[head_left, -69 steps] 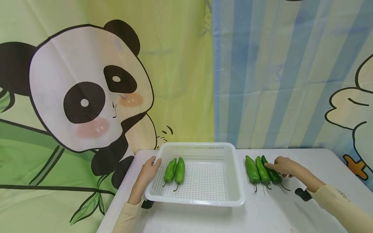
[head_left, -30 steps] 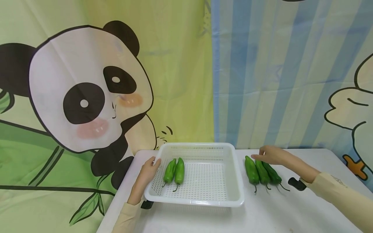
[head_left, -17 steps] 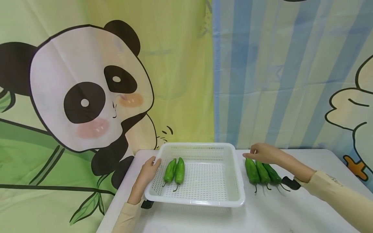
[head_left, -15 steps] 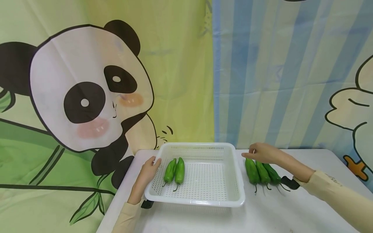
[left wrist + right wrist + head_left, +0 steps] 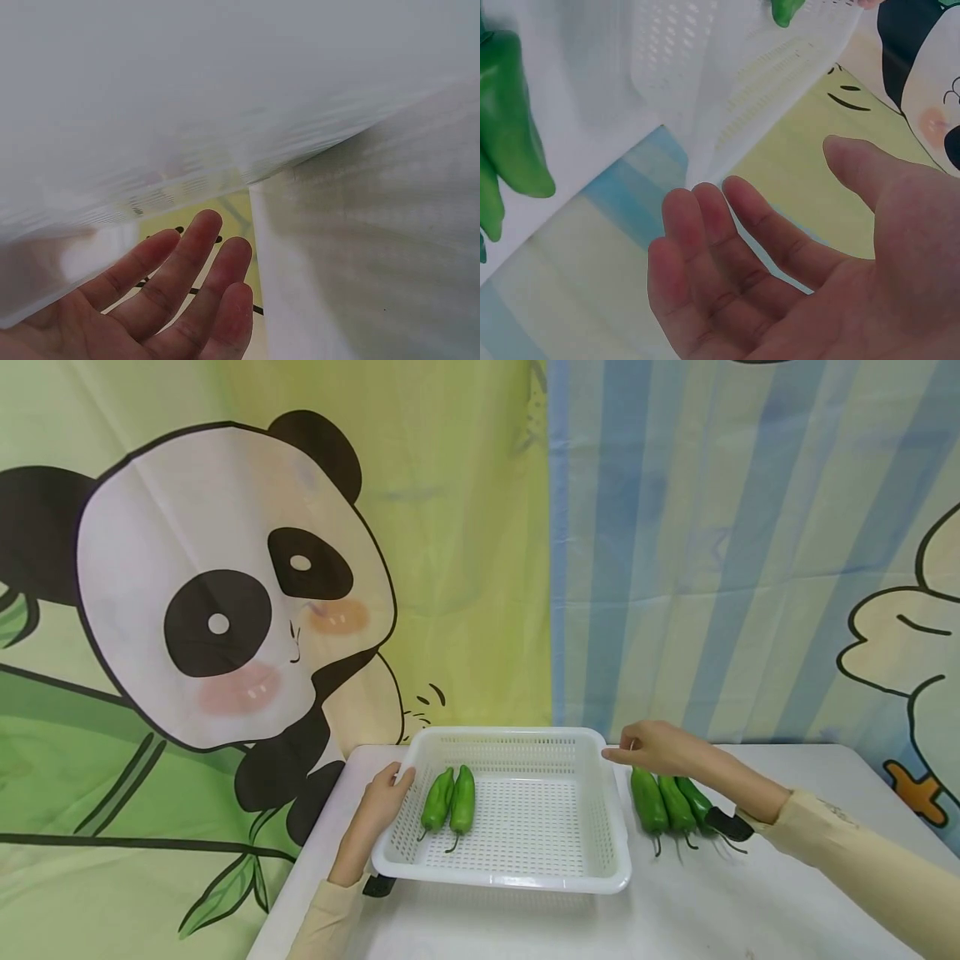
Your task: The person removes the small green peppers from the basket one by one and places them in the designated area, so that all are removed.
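A white plastic basket (image 5: 517, 882) stands on the table with two green peppers (image 5: 462, 800) inside, at its left. My left hand (image 5: 384, 797) holds the basket's left rim, thumb over the edge. In the left wrist view its fingers (image 5: 187, 266) stretch loosely outside the basket wall. My right hand (image 5: 660, 747) is at the basket's back right corner, fingertips right at the rim. Its fingers are loosely bent with nothing between them in the right wrist view. Below it, three green peppers (image 5: 649, 806) lie in a row, their tips partly hidden.
The white table (image 5: 832, 827) extends right of the peppers and in front of the basket. Directly behind it hangs a curtain (image 5: 472, 568) with a panda print and blue stripes. A black strap piece (image 5: 729, 824) under my right wrist overlaps the rightmost pepper.
My right hand has moved left from beside the rightmost pepper, over the row, to the basket's right rim. My left hand, the basket and the peppers stay in place.
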The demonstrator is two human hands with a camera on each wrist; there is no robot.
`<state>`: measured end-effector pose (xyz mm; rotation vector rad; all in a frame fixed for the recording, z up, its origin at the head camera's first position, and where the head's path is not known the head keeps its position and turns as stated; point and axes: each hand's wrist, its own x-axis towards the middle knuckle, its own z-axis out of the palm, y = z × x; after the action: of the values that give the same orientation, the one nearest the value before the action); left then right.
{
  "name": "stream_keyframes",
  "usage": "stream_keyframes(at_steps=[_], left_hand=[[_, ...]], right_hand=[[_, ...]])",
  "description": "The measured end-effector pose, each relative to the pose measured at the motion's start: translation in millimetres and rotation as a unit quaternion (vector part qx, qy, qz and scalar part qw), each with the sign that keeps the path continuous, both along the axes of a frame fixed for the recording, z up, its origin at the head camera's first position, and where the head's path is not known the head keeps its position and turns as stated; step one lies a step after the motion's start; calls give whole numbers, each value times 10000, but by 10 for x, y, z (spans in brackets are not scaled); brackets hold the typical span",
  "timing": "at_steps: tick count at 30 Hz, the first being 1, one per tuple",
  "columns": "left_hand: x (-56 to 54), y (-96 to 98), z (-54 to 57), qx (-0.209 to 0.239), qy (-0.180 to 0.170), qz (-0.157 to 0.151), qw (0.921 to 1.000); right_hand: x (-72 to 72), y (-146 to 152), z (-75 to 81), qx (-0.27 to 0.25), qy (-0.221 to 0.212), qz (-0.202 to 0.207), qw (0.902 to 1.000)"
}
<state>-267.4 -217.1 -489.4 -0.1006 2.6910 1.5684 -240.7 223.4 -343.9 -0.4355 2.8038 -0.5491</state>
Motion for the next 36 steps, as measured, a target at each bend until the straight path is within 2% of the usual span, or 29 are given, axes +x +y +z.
stream_keyframes(at_steps=[20,26,36], left_hand=[[18,3,26,-137,83,50,9999],[8,-6,10,-113,5,61,9999],[1,-1,1,-52,60,36,10000]], right_hand=[[-18,-358,-3,-325,112,322,9989],[-45,-443,-27,-431,138,478,9978],[-146,-566,-58,-733,-174,449,9961]])
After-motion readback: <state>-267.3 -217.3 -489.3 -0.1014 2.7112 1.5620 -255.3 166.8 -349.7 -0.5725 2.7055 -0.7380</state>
